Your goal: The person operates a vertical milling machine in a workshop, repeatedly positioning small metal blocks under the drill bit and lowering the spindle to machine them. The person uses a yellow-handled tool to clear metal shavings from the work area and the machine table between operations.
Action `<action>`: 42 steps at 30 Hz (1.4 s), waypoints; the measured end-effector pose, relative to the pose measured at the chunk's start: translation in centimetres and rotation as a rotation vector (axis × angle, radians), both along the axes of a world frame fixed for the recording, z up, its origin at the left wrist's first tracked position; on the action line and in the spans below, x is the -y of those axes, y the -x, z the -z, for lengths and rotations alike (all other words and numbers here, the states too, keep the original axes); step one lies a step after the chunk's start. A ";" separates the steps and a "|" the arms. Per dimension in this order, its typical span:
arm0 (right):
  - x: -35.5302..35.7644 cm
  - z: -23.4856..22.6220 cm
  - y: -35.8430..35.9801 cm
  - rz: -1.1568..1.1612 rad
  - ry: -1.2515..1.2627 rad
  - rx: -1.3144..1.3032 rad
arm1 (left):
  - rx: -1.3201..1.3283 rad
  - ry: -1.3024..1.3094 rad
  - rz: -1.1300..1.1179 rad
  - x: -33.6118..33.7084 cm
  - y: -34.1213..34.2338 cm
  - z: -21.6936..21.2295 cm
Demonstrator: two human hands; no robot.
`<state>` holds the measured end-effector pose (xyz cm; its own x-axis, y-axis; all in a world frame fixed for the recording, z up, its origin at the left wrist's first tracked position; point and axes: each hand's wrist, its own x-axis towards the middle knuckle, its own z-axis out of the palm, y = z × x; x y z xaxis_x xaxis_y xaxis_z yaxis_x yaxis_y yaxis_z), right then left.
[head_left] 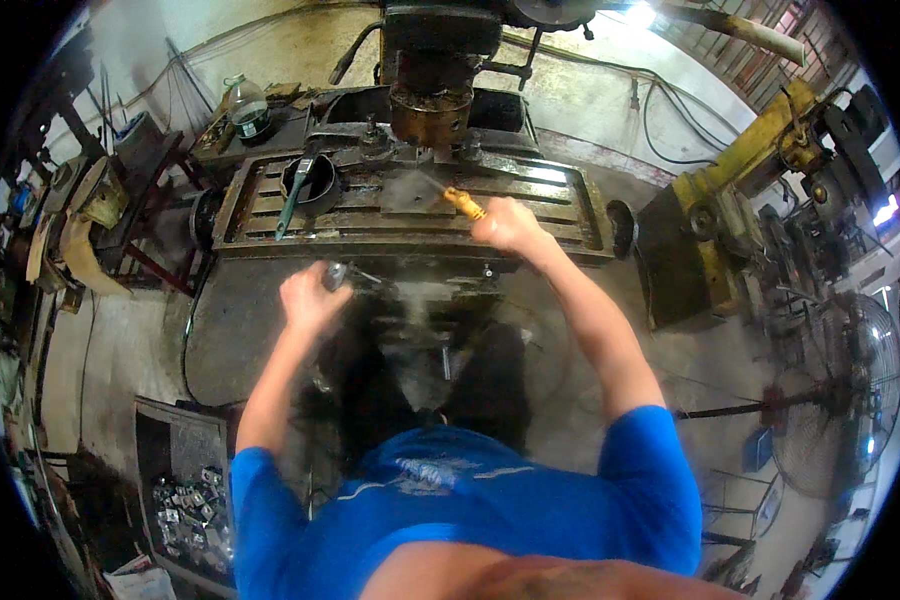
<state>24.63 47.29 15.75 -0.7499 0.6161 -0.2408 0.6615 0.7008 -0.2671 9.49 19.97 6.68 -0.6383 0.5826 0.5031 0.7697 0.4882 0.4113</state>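
Note:
My right hand (510, 226) is closed around a yellow-handled tool (464, 203) over the right half of the slotted machine table (560, 215). Its thin metal shaft points left, toward a flat grey block area below the machine's spindle head (430, 112). In front of the table's near edge, my left hand (308, 298) is closed on a small grey metal part (337, 272). Blur hides the part's exact shape. A dark round pot (322, 190) stands on the left of the table, with a green-handled brush (291, 208) leaning across it.
Handwheels (622, 229) flank the table. A yellow machine (692, 220) stands on the right, near a large fan (835, 395). At the lower left, a bin (160, 430) holds many small metal pieces (195, 510). A clear bottle (247, 108) stands behind the table's left end.

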 end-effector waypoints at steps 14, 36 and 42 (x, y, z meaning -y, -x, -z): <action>-1.0 1.4 -8.5 -0.107 0.623 -0.591 | -0.008 0.259 0.038 -18.1 4.0 -3.6; -2.0 7.5 -14.0 0.110 0.474 -0.603 | -0.111 0.231 -0.049 -22.9 3.8 -1.2; -4.4 0.3 -15.3 0.124 0.462 -0.846 | 0.100 0.286 0.052 -22.3 5.1 -2.0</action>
